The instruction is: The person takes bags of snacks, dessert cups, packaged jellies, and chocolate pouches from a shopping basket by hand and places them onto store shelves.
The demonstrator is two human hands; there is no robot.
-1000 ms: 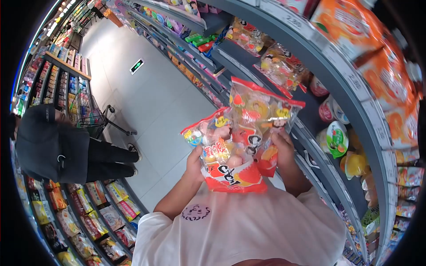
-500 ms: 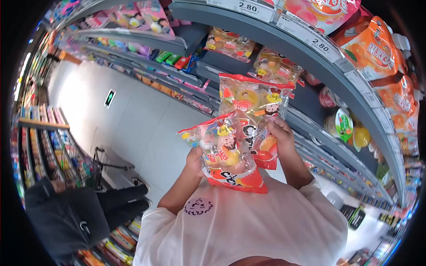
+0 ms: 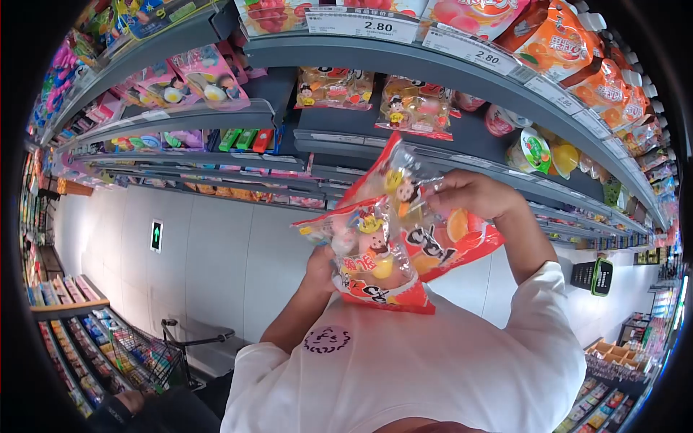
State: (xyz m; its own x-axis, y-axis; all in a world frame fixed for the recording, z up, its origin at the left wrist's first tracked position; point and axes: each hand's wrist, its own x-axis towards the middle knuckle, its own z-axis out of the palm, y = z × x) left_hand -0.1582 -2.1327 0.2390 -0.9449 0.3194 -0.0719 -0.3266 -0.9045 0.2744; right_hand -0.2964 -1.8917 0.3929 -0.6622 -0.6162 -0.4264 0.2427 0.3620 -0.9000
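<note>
My left hand (image 3: 320,271) grips the left edge of a clear and red snack bag (image 3: 375,258), held upright in front of my chest. With my right hand (image 3: 473,195) I hold a second, similar bag (image 3: 440,242) by its upper right part. That bag is tilted and sits partly behind the first one. Ahead, two more bags of similar look, one at the left (image 3: 334,87) and one at the right (image 3: 416,107), lie on a dark shelf (image 3: 346,123). Jelly cups (image 3: 533,150) stand to their right.
A price rail (image 3: 361,25) runs above, with orange pouches (image 3: 556,43) at the upper right. Pink packs (image 3: 209,76) fill the left shelf. A shopping cart (image 3: 148,353) and a person in dark clothes (image 3: 173,408) are at the lower left. A dark basket (image 3: 592,276) is at the right.
The view has turned toward the shelf, and the co-present person has shifted down to the frame's lower edge. My right hand has risen, and its bag has tilted from upright to slanting.
</note>
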